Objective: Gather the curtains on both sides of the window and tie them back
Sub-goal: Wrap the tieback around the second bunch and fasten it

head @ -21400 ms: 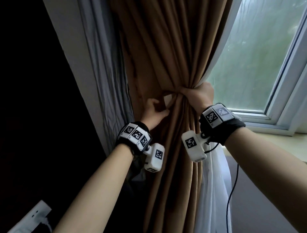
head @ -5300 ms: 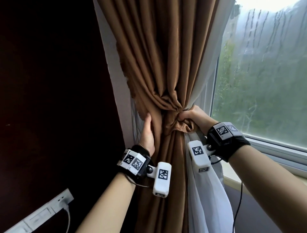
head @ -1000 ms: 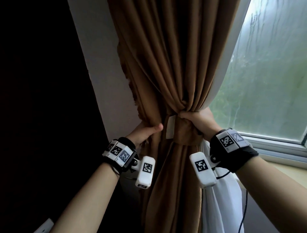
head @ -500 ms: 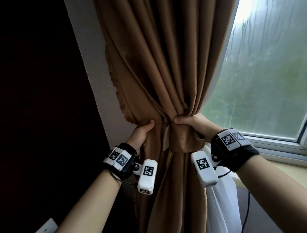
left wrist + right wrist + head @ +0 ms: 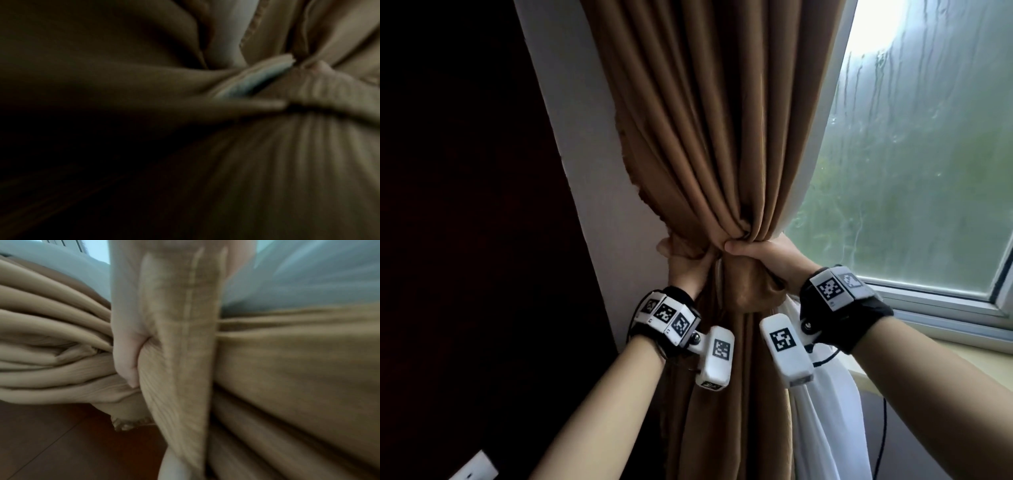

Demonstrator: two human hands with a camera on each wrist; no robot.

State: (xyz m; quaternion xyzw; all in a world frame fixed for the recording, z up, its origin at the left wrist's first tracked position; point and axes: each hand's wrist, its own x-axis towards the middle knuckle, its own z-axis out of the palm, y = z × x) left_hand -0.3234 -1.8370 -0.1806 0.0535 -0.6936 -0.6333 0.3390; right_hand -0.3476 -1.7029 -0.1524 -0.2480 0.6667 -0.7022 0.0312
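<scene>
The brown curtain (image 5: 709, 137) hangs at the left side of the window (image 5: 914, 171), between the pale wall (image 5: 585, 171) and the glass, its heavy matte cloth falling in long deep folds that pinch together into a narrow waist at mid-height and spread again below. A band of the same brown cloth, the tieback (image 5: 743, 287), wraps that waist; in the right wrist view it shows a ribbed weave and a line of pale stitching along its length. Behind the brown cloth, on the window side, a white sheer curtain (image 5: 825, 411) hangs down past the sill. The left hand (image 5: 688, 267) grips the gathered cloth from the wall side, fingers curled into the folds, and the left wrist view, dark and blurred, seems to show a pale flat tag beside its thumb. The right hand (image 5: 763, 253) closes round the waist from the window side, thumb across the top of the tieback. Both wrists carry white blocks printed with black-and-white square marker patterns; no readable words or brand names show anywhere. Water streaks the window pane.
</scene>
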